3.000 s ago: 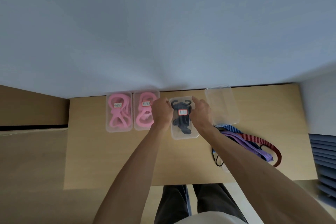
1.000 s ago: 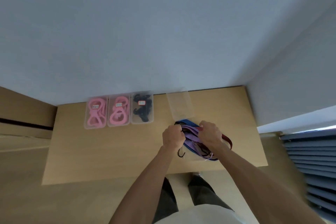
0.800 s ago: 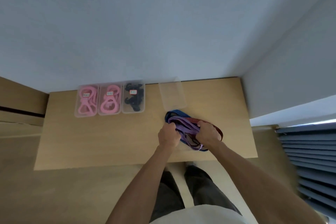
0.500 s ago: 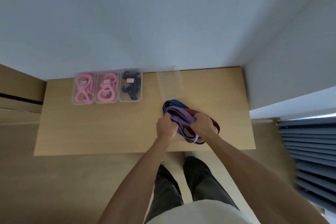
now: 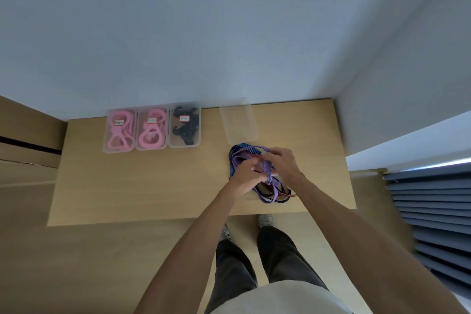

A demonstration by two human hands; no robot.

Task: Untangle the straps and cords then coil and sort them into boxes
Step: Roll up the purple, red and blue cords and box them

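So this looks like the untangling step. Both hands are down in the tangle of straps (image 5: 265, 186) at the near right of the table (image 5: 142, 186): left hand (image 5: 246, 177) pinching a purple strap, right hand (image 5: 285, 163) curled round the striped one. I'd guess the next move is teasing one loop free, then coiling it. Just beyond sits an empty clear box (image 5: 238, 122). Farther left in the back row are a box of black cords (image 5: 184, 125) and two boxes of pink straps (image 5: 135, 129).
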